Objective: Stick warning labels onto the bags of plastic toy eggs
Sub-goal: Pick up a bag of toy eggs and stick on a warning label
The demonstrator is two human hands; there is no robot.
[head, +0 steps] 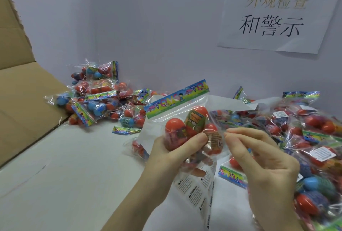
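A clear bag of plastic toy eggs (187, 119) is gripped by the left hand (172, 155), the thumb curled over the red eggs at its front and the remaining fingers hidden behind it, so that the bag is held upright above the tabletop (64, 166) with its coloured header strip at the top. The fingers (238, 136) of the right hand (266, 164) are curled together just right of the bag, tips near a small label on an egg; whether anything is pinched between them cannot be told. Beneath the hands, a sheet of warning labels (194, 192) is seen lying flat. A heap of bagged eggs (314, 138), some bearing white stickers, is piled at the right, and another pile (98, 94) lies far left beside a cardboard box (22, 90). A printed paper sign (273, 14) is fixed to the wall.
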